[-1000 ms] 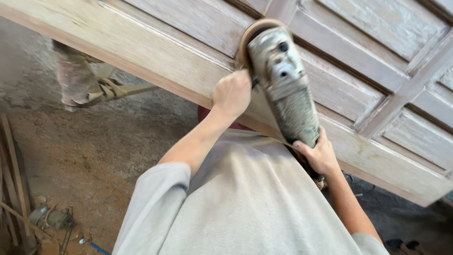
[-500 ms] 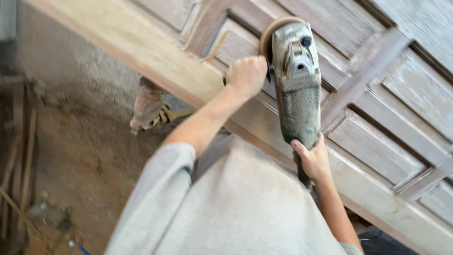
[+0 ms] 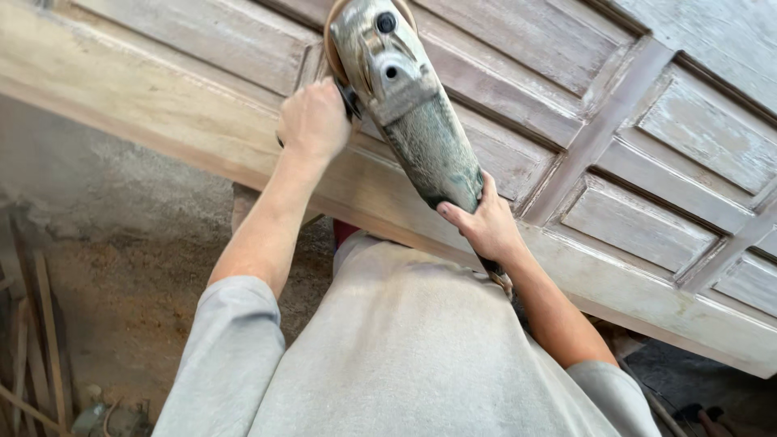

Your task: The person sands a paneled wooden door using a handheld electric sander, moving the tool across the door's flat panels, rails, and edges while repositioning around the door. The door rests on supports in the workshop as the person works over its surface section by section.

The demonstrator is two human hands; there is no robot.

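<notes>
While the head camera looks down over a grey-shirted torso, both hands work an angle grinder [image 3: 409, 113] laid across a panelled wooden door [image 3: 647, 137] that lies flat in front of the person. Left hand [image 3: 312, 121] is a closed fist around the side handle just beside the grinder's head; right hand [image 3: 486, 226] wraps the rear of the dusty grey body, fingers curled around its tail, so each grip is closed on the tool. Its sanding disc [image 3: 332, 32], seen as a brown rim at the top edge, sits on the door's frame beside a recessed panel.

As a judgement of progress: the long rail [image 3: 146, 105] nearest the person shows bare, warm-toned wood, which suggests it has been sanded, whereas the panels and cross-rails to the right carry whitish old finish, so most of the face looks left to do.

Below the door, the floor [image 3: 105, 307] is covered in sawdust, with wooden strips [image 3: 44, 324] lying at the left. No containers are visible.
</notes>
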